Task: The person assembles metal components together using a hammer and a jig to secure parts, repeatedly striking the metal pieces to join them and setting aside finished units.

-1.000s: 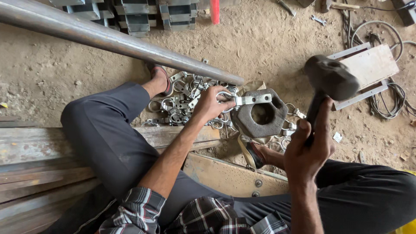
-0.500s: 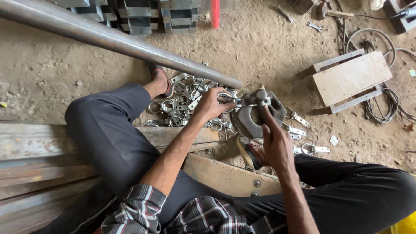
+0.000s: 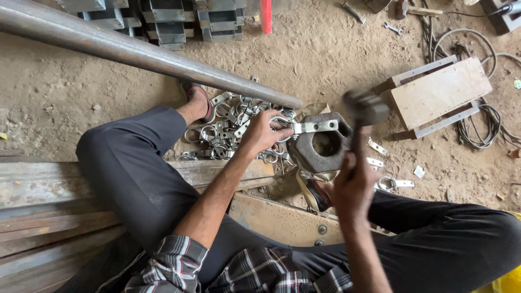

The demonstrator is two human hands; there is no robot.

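Observation:
My left hand (image 3: 264, 132) grips a shiny metal pipe clamp (image 3: 306, 127) by its ring end and lays its flat tab across a heavy hexagonal iron block (image 3: 320, 145) with a round hole. My right hand (image 3: 353, 182) is closed on the handle of a hammer (image 3: 364, 108). The hammer head is blurred and raised just right of the block. The block rests on the dirt between my legs.
A heap of similar clamps (image 3: 225, 127) lies left of the block, with a few loose ones (image 3: 395, 183) to its right. A long steel pipe (image 3: 135, 51) crosses overhead. A small wooden stool (image 3: 437, 95), cables (image 3: 477, 116) and stacked metal parts (image 3: 168, 21) lie beyond.
The hammer came down onto the clamp on the block and has now lifted back up to the right. My left hand has kept the clamp in place.

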